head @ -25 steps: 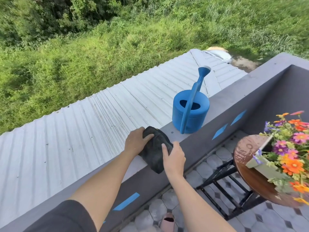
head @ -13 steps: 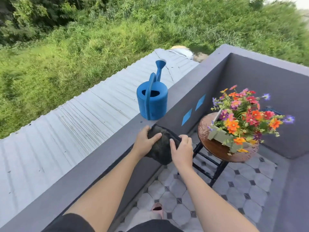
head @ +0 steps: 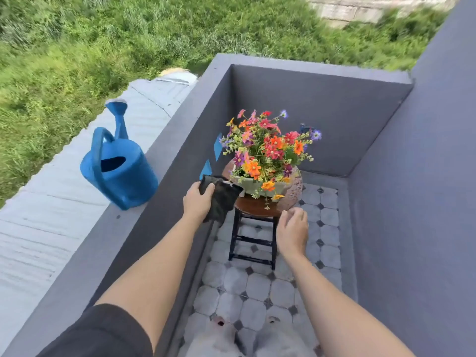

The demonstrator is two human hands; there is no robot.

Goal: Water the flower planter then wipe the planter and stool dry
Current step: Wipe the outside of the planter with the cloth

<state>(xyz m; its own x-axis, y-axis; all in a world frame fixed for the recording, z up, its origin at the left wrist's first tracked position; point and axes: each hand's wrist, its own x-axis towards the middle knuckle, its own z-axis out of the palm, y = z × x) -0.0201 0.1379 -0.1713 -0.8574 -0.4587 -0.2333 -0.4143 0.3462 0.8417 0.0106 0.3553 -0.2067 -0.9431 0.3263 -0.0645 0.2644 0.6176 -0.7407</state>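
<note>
You are standing in a small grey-walled balcony with a tiled floor, grass and a corrugated roof beyond the ledge.

Your left hand is closed around a dark cloth, thumb over its top edge, the rest hanging below your fingers. The cloth is just beside the near-left corner of the planter; whether it touches is hard to tell. Your right hand is empty, fingers loosely curled and partly open, hovering near the stool at the 5 o'clock side of its round seat, apart from it.

The planter, full of orange, red and purple flowers, sits on the stool's seat at 12 o'clock from your hands. The blue watering can stands upright on the ledge at 10 o'clock, well apart from both hands, spout pointing away.

Judging by the can set aside and the cloth in hand, the watering looks done and the wiping is only about to begin. Both planter and stool remain to be dried; pale patches on the seat's right side may be water, but that is uncertain.
</note>
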